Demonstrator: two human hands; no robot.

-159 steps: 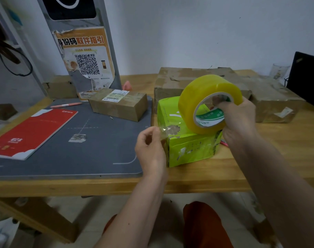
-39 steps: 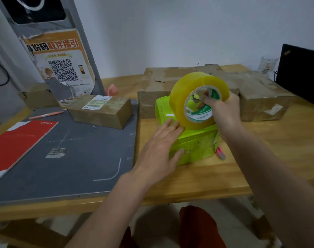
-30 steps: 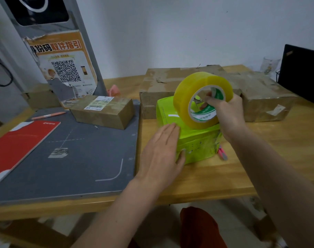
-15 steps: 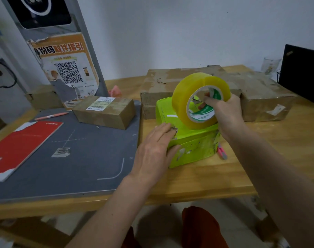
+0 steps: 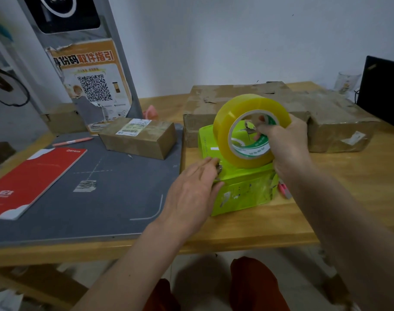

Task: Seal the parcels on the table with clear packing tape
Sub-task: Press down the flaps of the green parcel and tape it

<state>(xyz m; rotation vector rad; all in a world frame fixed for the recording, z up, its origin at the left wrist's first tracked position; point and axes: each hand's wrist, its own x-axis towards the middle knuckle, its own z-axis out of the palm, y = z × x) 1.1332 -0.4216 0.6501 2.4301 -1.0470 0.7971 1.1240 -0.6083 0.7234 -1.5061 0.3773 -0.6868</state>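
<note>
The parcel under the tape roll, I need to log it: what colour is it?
Bright lime green parcel, seen in the head view, the only view.

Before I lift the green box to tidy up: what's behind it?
A large brown carton sits behind the green box; the tape roll and right hand cover its middle.

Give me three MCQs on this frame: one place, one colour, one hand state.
1. Where is the tape roll?
A. on the green box
B. on the red booklet
C. on the floor

2. What colour is the pen?
A. blue
B. pink
C. black

3. What is the right hand doing?
A. lying flat on the mat
B. holding the pen
C. gripping the roll

Key: 1 A, the roll stands on the box top; 2 B, its barrel is pink; 3 C, fingers hook through the core.
</note>
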